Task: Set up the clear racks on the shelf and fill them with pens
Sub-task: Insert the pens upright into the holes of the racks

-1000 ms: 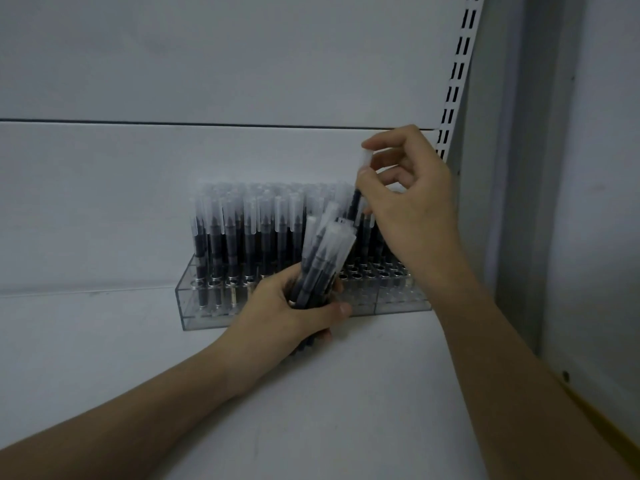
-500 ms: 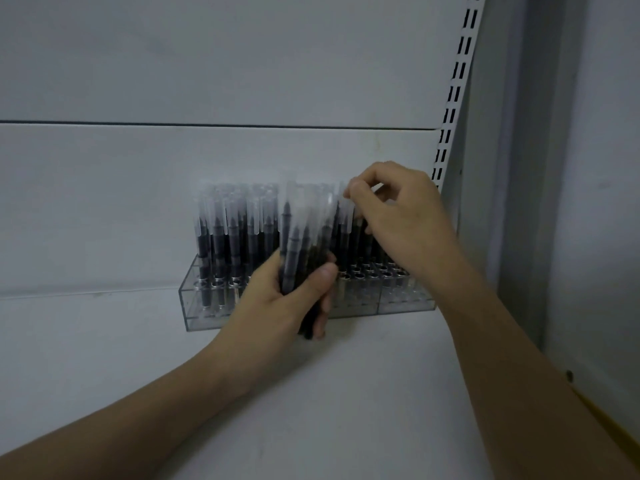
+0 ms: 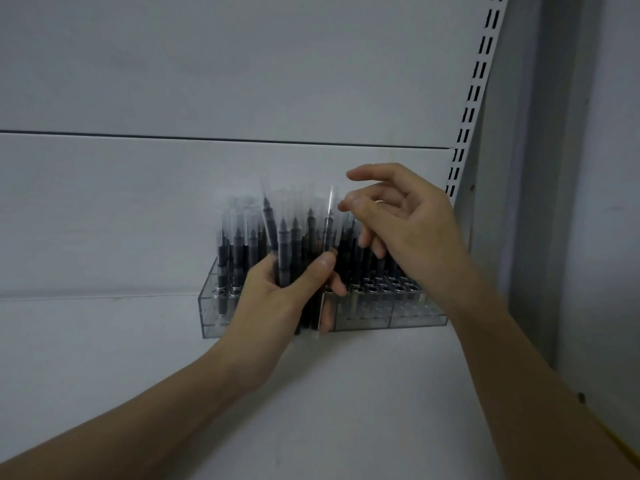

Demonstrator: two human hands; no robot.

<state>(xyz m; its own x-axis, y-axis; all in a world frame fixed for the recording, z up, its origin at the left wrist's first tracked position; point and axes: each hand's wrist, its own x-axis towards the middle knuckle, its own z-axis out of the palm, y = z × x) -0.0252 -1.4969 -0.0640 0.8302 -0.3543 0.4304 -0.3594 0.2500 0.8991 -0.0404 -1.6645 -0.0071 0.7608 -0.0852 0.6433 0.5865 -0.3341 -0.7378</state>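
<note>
A clear rack stands on the white shelf against the back panel. Black pens with clear caps fill its left and middle holes; the front right holes are bare. My left hand grips a bundle of pens upright in front of the rack's middle. My right hand hovers just right of the bundle's caps, with its thumb and forefinger apart and nothing between them. One pen of the bundle stands closest to those fingertips.
A slotted white upright runs up the back panel at the right. A grey side wall closes the shelf on the right. Bare shelf surface lies in front of the rack.
My right hand set its pen down into the rack, let go and lifted back toward the bundle. My left hand raised the bundle upright in front of the rack.
</note>
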